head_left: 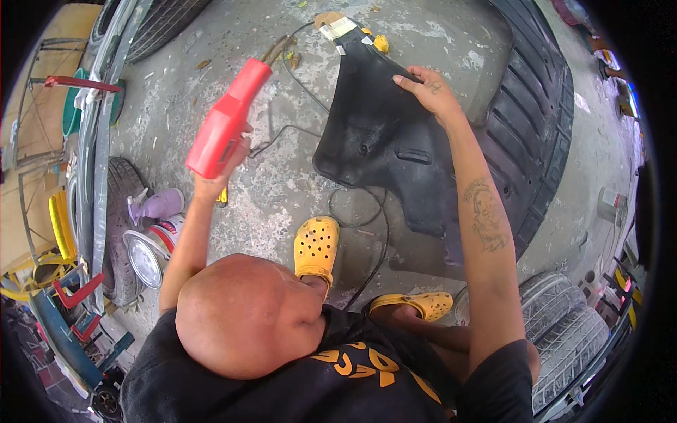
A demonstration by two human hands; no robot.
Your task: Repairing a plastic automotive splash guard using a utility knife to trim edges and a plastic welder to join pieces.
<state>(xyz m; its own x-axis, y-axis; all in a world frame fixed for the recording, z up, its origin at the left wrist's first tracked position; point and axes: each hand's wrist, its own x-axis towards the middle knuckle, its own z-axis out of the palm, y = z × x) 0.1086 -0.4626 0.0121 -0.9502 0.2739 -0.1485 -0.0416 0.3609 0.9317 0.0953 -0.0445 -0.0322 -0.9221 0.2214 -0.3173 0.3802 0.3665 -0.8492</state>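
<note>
My left hand [236,151] is wrapped round a red gun-shaped power tool [224,123] with a thin metal tip pointing away from me. A dark cord [282,130] runs from near its grip toward the panel. My right hand [434,92] pinches the upper right edge of a black moulded plastic panel [381,120], thumb on top. The panel is tilted up off the floor. Its narrow far end carries a whitish patch [338,28] and small pale tape pieces. The tool tip is apart from the panel.
A large ribbed black plastic part [529,106] lies at the right. Tyres [564,317] stand near right, another tyre [123,190] at left beside a purple spray bottle [159,204] and a paint can [144,257]. A metal rack [109,141] edges the left. Black cable [384,243] loops by my yellow clogs [316,247].
</note>
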